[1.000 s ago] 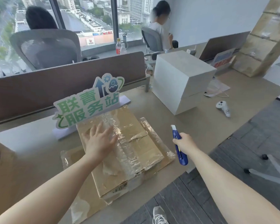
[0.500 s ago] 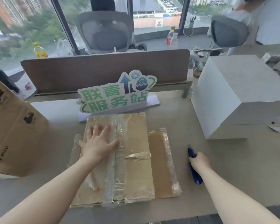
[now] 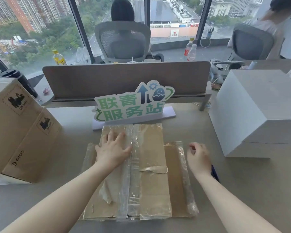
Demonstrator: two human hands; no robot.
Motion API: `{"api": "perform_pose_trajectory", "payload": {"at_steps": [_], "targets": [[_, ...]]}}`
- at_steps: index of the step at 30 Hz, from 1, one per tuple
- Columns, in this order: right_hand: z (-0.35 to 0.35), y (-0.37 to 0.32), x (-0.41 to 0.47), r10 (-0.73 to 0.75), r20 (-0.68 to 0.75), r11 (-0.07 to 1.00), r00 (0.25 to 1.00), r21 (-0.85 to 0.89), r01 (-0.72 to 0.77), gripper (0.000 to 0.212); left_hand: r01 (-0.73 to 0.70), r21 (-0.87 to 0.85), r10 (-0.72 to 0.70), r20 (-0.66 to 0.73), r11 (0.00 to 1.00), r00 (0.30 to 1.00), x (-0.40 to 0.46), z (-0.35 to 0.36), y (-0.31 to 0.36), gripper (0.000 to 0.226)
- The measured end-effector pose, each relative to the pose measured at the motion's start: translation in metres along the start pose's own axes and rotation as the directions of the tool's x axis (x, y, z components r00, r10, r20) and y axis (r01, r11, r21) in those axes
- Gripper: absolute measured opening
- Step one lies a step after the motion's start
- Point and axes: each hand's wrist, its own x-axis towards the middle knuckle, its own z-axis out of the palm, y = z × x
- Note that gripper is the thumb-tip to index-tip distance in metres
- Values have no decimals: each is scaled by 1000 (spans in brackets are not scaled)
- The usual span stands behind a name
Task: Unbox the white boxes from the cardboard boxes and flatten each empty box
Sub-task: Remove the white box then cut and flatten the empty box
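A flattened cardboard box [image 3: 151, 185], streaked with clear tape, lies flat on the desk in front of me. My left hand [image 3: 113, 149] presses on its upper left part with the fingers spread and straight. My right hand [image 3: 198, 157] hovers over the box's right edge with loosely curled fingers and holds nothing. A blue utility knife [image 3: 215, 172] lies on the desk just right of my right wrist, mostly hidden by it. Two stacked white boxes [image 3: 252, 111] stand at the right. Two sealed cardboard boxes [image 3: 18, 132] stand at the left.
A green-lettered sign [image 3: 133, 103] on a white base stands just behind the flattened box, in front of a brown desk divider [image 3: 124, 78]. Beyond it are two office chairs with seated people, bottles and windows. The grey desk [image 3: 259, 190] extends to the right.
My right hand has let go of the blue knife, which now lies on the desk, and moved left over the box's edge. My left hand keeps pressing the cardboard.
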Motion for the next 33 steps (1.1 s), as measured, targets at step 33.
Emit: {"api": "perform_pose_trajectory", "payload": {"at_steps": [33], "targets": [[1, -158, 64, -195, 462, 813, 865, 569, -121, 33, 101, -910, 220, 204, 402, 954, 68, -89, -58, 50]]}}
